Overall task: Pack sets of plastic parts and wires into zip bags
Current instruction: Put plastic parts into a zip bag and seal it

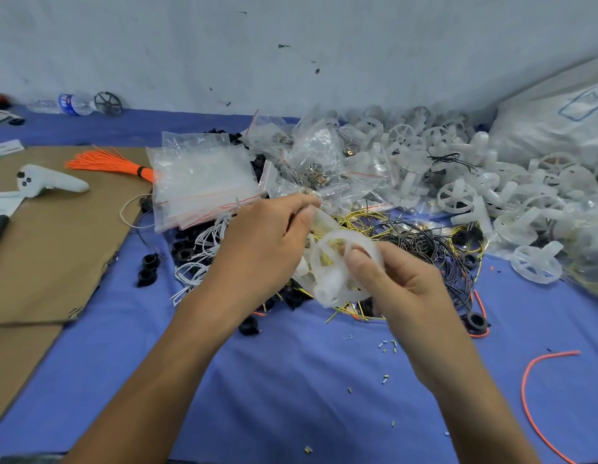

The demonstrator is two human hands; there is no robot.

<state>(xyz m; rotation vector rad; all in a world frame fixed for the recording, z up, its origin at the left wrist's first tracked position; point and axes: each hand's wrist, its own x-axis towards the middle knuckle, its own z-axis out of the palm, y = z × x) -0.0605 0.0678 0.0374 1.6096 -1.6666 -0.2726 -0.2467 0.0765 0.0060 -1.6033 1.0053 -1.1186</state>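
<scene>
Plastic wheel [341, 262], pinched by right hand [401, 289], meets zip bag [324, 222] gripped in left hand [261, 242] fingers [299, 209]; loose parts [456, 195] at two o'clock await packing.

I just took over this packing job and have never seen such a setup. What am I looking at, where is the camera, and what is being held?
There is no machine: a person works with bare hands, and the one picture comes from a camera on their head, looking down. The right hand grips a white wheel; the left hand pinches a clear piece, likely a bag's edge. On the blue cloth lie a stack of empty bags, a heap of white wheels, tangled black and yellow wires, white wires, black rings and an orange wire bundle on cardboard.
</scene>
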